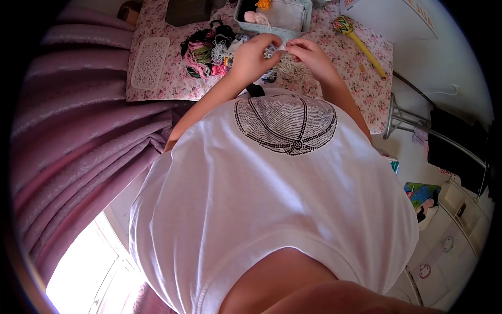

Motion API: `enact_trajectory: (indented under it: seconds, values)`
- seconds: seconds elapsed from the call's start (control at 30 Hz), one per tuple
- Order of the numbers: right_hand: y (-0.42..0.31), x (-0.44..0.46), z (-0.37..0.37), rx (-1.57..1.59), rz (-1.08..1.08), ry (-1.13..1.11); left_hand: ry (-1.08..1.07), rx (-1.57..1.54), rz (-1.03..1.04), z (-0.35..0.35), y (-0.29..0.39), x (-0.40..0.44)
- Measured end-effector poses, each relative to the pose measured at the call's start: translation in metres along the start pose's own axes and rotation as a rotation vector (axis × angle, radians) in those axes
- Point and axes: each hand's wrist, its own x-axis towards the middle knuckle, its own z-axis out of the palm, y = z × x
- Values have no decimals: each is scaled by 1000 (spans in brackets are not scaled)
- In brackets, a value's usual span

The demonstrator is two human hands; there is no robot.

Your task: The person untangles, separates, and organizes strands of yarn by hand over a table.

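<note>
Both hands are raised over the far part of a table with a pink floral cloth. My left hand (254, 56) is curled, thumb and fingers closed around pale yarn (270, 51). Beside it, my right hand (310, 54) pinches a small whitish strand of the same yarn, which spans the short gap between the hands. Under and around the hands lies a tangled heap of yarn (201, 53) in pink, black, green and grey. Cream yarn (291, 69) spreads below my right hand. The strand's exact ends are too small to make out.
A light blue basket (308, 18) with yarn balls stands behind the hands. A white lace-patterned plastic tray (150, 64) lies at the left, a dark box (187, 12) at the back. To the right are a yellow stick with a patterned head (368, 55) and a white box (387, 18).
</note>
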Motion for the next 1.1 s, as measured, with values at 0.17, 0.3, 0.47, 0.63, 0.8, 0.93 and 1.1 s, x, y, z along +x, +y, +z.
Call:
enact_trajectory:
  seconds: [0.17,0.3,0.47,0.63,0.8,0.93,1.1]
  values:
    - [-2,1,0,-176,-133,-30,36,82,208,3,-9,-1]
    - [5,2,-2,-2,-52,87,-25,-530,-181,8,-15,-2]
    - [-1,-1,-3,-189,-91,31,-97,-338,-197,2,-5,-2]
    - [-2,-4,1,-343,-158,47,16,157,261,3,-7,-1]
    - [7,3,-5,-136,-65,158,-129,-773,-273,3,-21,-2]
    - [6,2,-3,-180,-126,133,-313,-891,-504,0,-21,0]
    - [0,0,0,-350,-160,18,-223,-76,-50,-2,1,3]
